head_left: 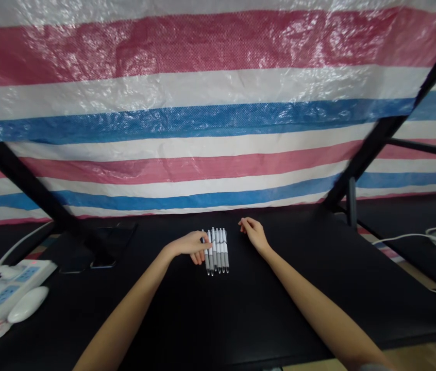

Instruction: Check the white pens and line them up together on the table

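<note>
Several white ballpoint pens with grey grips (pixel 219 252) lie side by side in a row on the black table, their tips towards me. At the left end of the row is my left hand (pixel 193 246), its thumb across the leftmost pen and its fingers curled beside it, closed on that pen. The hand hides part of its barrel. My right hand (pixel 254 233) rests on the table a little to the right of the pens, apart from them. Its fingers are curled together, and nothing shows in them.
A white power strip (pixel 17 286) with plugs lies at the left, a white computer mouse (pixel 28 304) beside it. Dark flat devices (pixel 104 264) lie near the left black frame post (pixel 44 190). A striped plastic sheet (pixel 202 165) hangs behind the table (pixel 202 324). White cables (pixel 403 237) run at the right.
</note>
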### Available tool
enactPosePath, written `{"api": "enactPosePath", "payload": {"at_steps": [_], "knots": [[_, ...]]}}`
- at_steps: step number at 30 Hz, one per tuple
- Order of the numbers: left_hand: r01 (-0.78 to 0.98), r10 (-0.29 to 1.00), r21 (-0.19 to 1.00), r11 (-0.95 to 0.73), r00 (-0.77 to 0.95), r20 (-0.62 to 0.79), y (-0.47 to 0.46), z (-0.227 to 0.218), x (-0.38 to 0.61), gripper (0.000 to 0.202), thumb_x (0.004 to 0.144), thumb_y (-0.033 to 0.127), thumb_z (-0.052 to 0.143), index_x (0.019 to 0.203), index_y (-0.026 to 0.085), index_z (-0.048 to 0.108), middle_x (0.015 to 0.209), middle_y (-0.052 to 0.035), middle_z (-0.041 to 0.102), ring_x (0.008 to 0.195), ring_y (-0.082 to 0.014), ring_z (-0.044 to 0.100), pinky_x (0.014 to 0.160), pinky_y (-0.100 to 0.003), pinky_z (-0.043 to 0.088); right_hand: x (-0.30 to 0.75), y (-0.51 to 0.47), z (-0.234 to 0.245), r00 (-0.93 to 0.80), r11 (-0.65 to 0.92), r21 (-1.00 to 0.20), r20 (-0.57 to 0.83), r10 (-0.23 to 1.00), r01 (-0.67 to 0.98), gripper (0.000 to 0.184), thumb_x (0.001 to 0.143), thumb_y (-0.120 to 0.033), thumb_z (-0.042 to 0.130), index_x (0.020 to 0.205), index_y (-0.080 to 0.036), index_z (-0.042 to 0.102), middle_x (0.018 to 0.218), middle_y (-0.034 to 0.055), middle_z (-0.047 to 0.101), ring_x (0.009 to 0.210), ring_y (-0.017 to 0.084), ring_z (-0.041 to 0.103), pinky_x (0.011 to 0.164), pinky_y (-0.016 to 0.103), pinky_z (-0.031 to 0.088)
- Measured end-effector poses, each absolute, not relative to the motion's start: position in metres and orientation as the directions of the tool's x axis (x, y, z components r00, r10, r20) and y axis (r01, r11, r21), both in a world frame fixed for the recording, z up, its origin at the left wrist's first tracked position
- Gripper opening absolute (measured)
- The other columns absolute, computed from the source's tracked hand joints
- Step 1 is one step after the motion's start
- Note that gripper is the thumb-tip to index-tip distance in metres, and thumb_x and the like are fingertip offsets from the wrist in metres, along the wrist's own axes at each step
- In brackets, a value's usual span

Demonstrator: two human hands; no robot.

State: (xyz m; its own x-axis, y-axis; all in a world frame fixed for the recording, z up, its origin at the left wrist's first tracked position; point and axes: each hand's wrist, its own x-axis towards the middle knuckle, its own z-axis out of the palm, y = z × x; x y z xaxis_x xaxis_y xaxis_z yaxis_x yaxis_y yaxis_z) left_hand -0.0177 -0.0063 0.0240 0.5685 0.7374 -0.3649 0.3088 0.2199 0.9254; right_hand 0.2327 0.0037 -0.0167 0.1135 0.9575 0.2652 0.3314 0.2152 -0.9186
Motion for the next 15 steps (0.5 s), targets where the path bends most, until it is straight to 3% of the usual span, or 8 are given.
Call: {"api": "enactPosePath", "payload": {"at_steps": [3, 7, 15], "knots": [[0.341, 0.734, 0.922, 0.182, 0.577, -0.359, -0.014, 0.026, -0.003, 0.026, 0.072, 0.038, 0.067, 0.078, 0.016, 0.054, 0.051, -0.0083, 0.063, 0.044, -0.0207, 0.062, 0.039, -0.027, 0.047, 0.233, -0.001, -0.015, 0.202, 0.133, -0.869, 0.256, 0.945, 0.476, 0.037, 0.082, -0.051, 0.044, 0.066, -0.022, 0.059, 0.053, 0.0004, 0.056, 0.053, 0.016, 0.054, 0.056, 0.027, 0.036], [0.258, 0.768, 0.952, 0.167, 0.571, -0.289, -0.023, 0.027, 0.010, 0.029, 0.073, 0.039, 0.066, 0.086, 0.016, 0.056, 0.061, -0.0087, 0.065, 0.051, -0.0190, 0.063, 0.045, -0.027, 0.050, 0.232, -0.005, -0.011, 0.224, 0.089, -0.840, 0.243, 0.944, 0.535, 0.036, 0.082, -0.052, 0.044, 0.065, -0.023, 0.058, 0.053, 0.0004, 0.058, 0.052, 0.017, 0.053, 0.053, 0.026, 0.031], [0.056, 0.826, 0.965, 0.257, 0.505, -0.250, -0.034, 0.020, 0.029, 0.053, 0.068, 0.028, 0.073, 0.115, 0.011, 0.056, 0.089, -0.0165, 0.066, 0.077, -0.0227, 0.065, 0.056, -0.030, 0.055, 0.242, -0.005, -0.007, 0.280, -0.001, -0.757, 0.240, 0.929, 0.653, 0.036, 0.085, -0.048, 0.039, 0.070, -0.023, 0.060, 0.063, 0.0024, 0.061, 0.061, 0.019, 0.055, 0.054, 0.027, 0.029]]}}
